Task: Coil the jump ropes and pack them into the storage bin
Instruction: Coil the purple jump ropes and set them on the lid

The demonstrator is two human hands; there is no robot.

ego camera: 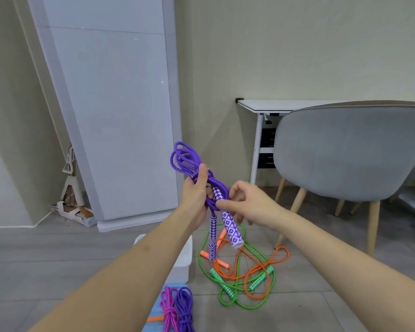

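Observation:
My left hand (196, 195) grips a coiled purple jump rope (186, 159) at mid-height, its loops sticking up past my thumb. Two purple-and-white patterned handles (231, 230) hang below the coil. My right hand (246, 202) pinches the rope where it wraps around the bundle, just above the handles. A white storage bin (185, 259) stands on the floor below, mostly hidden by my left forearm. Beside it to the right lie a green rope (237, 304) and an orange rope (277, 258), loose and tangled together.
Coiled pink (169, 307) and purple (186, 307) ropes lie on a blue surface at the bottom edge. A grey chair (350, 149) with wooden legs stands at the right, a white desk (266, 106) behind it. A tall grey panel (120, 116) leans against the wall.

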